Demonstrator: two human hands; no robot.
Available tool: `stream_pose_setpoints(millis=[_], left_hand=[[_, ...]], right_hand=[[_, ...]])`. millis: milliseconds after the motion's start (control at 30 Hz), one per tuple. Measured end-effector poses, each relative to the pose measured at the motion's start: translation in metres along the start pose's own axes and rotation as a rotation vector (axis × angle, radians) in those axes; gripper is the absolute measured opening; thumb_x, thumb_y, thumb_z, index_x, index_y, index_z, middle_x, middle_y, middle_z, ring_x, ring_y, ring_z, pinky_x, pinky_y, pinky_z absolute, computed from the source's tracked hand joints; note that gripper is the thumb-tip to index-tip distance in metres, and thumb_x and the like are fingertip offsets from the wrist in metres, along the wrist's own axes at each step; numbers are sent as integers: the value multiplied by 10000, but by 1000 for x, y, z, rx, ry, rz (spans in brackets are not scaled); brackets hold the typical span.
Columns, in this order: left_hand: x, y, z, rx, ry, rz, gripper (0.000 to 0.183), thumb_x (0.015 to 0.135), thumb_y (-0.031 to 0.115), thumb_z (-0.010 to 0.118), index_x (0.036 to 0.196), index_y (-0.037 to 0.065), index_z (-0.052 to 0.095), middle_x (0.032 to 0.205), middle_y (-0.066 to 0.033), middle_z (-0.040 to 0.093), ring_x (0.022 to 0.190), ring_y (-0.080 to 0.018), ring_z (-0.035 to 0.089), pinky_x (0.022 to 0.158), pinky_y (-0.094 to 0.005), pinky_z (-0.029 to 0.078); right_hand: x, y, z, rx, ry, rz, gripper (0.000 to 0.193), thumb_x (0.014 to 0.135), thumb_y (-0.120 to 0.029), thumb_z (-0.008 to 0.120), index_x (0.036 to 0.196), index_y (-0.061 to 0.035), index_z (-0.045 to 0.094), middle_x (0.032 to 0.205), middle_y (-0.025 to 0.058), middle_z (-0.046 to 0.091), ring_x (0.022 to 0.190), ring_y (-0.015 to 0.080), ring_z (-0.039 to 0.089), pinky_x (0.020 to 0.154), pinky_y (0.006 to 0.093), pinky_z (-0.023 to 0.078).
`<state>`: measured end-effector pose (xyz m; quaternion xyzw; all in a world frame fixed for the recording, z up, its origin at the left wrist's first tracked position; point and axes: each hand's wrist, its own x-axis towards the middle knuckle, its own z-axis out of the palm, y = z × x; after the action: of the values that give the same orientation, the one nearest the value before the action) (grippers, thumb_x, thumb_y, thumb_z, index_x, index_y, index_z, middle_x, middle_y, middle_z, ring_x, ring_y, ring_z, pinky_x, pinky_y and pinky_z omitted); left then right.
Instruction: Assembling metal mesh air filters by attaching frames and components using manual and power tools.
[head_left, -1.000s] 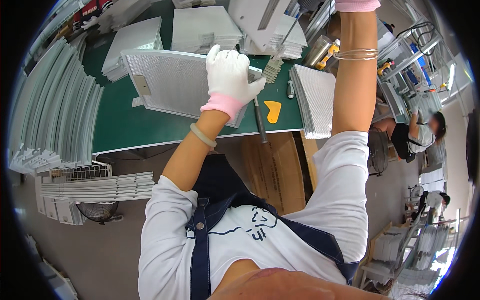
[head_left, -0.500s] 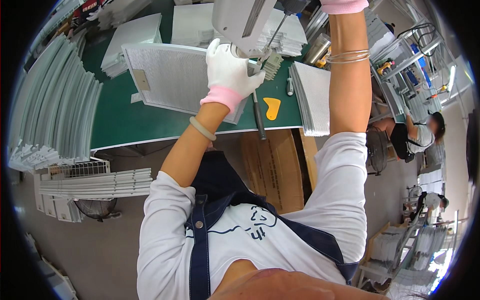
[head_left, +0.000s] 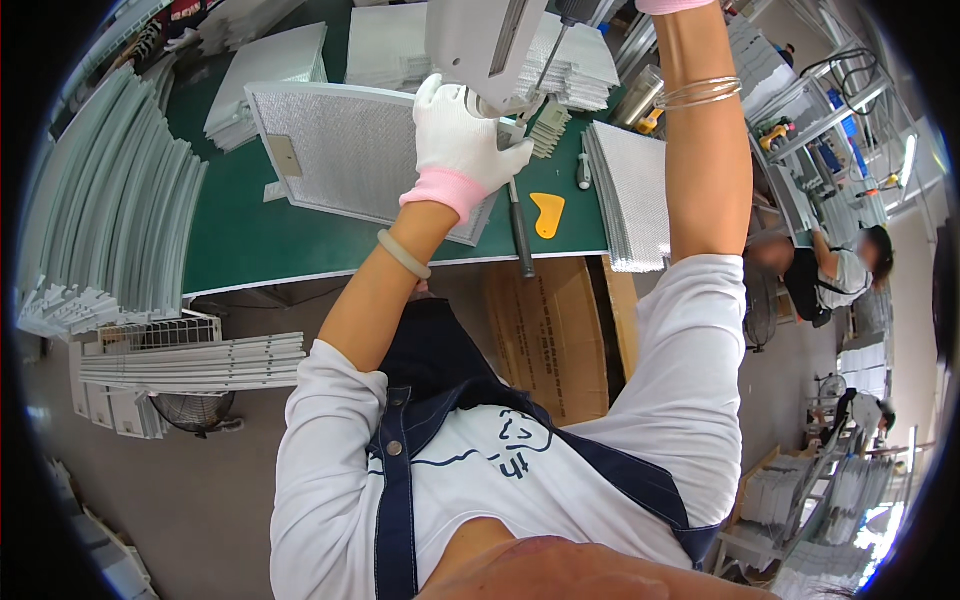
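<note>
My left hand (head_left: 455, 140), in a white glove with a pink cuff, is closed at the right end of a framed mesh panel (head_left: 345, 150). The panel leans over the green table, and its gripped edge is partly hidden by the glove. Just above the hand stands a white machine (head_left: 480, 50), whose lower end covers some fingertips. My right hand (head_left: 678, 4) is reached up past the top edge; only its pink cuff shows, so its fingers are hidden. Beside the machine, a thin metal rod (head_left: 553, 58) slants down from a dark part.
On the green table (head_left: 240, 240) lie a dark-handled tool (head_left: 522, 235), a yellow scraper (head_left: 547, 215) and a small screwdriver (head_left: 584, 170). Mesh panels (head_left: 630, 200) are stacked right, with frames (head_left: 110, 200) left. A cardboard box (head_left: 545, 340) stands below. Other people work far right.
My right forearm has shifted slightly up and to the right, so less of its cuff shows. My left hand stays at the panel, nearly unmoved.
</note>
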<state>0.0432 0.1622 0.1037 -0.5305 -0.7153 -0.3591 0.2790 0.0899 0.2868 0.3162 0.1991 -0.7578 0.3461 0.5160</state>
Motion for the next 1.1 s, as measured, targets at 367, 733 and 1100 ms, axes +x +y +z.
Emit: stream_pose_setpoints(millis=[367,733,1100], left_hand=[[-2,-9,8,-28,75,43,460,604,432,717,963,160,619,866,-70,584,926,-261,510,929,-434,301],[-6,-7,5,-51,7,-11,395,625,442,714,954,232,651,917,-70,564,959,-274,484,919,-431,293],[-7,-7,5,-22,22,4,391,621,451,711,928,216,652,876,-69,572,944,-276,497,901,-432,304]], right_hand=[[-32,2,24,288,142,221,133,862,-157,569,955,-64,553,815,-25,553,710,64,512,634,216,427],[-39,-3,16,317,104,279,120,875,-172,554,937,-71,535,794,-26,545,693,55,505,621,216,429],[-39,-5,17,312,181,362,122,875,-179,549,924,-68,540,782,-20,556,674,64,523,606,222,443]])
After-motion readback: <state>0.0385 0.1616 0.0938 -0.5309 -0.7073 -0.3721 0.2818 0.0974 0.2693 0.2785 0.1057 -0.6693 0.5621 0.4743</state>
